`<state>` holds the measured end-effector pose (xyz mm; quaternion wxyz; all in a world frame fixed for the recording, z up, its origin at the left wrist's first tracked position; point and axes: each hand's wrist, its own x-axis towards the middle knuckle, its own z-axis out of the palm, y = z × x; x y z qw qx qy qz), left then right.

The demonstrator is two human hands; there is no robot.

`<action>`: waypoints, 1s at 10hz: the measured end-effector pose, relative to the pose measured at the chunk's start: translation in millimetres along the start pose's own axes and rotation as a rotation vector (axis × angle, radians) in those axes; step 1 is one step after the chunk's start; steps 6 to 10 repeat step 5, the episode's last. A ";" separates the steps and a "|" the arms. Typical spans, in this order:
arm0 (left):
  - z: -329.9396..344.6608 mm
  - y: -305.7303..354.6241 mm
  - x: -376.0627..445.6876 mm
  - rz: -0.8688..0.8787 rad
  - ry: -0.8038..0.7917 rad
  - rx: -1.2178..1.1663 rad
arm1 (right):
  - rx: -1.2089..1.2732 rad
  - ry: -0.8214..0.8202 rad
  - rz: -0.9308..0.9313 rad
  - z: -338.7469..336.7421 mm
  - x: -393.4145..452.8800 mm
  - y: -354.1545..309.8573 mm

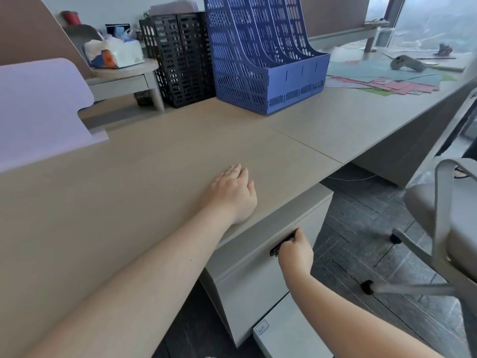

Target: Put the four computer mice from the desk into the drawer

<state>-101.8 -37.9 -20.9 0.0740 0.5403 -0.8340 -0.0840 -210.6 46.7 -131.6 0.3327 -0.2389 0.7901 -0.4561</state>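
Observation:
My left hand (232, 192) lies flat, palm down, on the beige desk (160, 161) near its front edge and holds nothing. My right hand (295, 250) is below the desk edge, fingers curled on the dark handle (280, 245) of the grey drawer (258, 275) in the cabinet under the desk. The drawer front looks flush with the cabinet. No computer mouse shows anywhere on the desk top.
A blue file rack (265, 52) and a black mesh rack (180, 58) stand at the back of the desk. Coloured papers (387, 78) lie at the far right. A grey office chair (444, 228) stands to the right. A lilac divider (38, 107) rises at the left.

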 end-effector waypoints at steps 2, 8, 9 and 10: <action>1.8 -1.3 1.5 0.008 0.013 0.002 | -0.038 -0.034 0.018 3.4 2.8 3.8; 2.8 -2.3 -1.1 0.006 0.022 -0.033 | -0.267 -0.234 -0.062 -36.8 5.0 10.2; 2.8 -2.3 -1.1 0.006 0.022 -0.033 | -0.267 -0.234 -0.062 -36.8 5.0 10.2; 2.8 -2.3 -1.1 0.006 0.022 -0.033 | -0.267 -0.234 -0.062 -36.8 5.0 10.2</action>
